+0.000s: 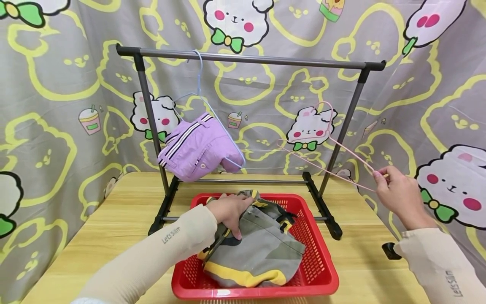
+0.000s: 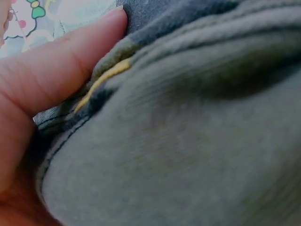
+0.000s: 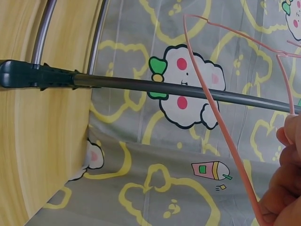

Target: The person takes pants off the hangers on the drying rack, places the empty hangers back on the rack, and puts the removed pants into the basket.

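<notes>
While right hand point(image 1: 401, 195) pinches pink hanger point(image 3: 226, 133) by one end, camouflage garment point(image 1: 262, 242) beneath left hand point(image 1: 230, 211); fingers gripping

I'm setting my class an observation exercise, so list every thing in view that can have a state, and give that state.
Clothes rack: standing upright
Blue hanger: hooked on the clothes rack
Purple garment: hung on the blue hanger, tilted
Pink hanger: bare, off the rack
Right hand: holding the pink hanger
Red basket: upright, holding clothing
Camouflage garment: loosely bunched, in the basket
Left hand: gripping the camouflage garment
</notes>
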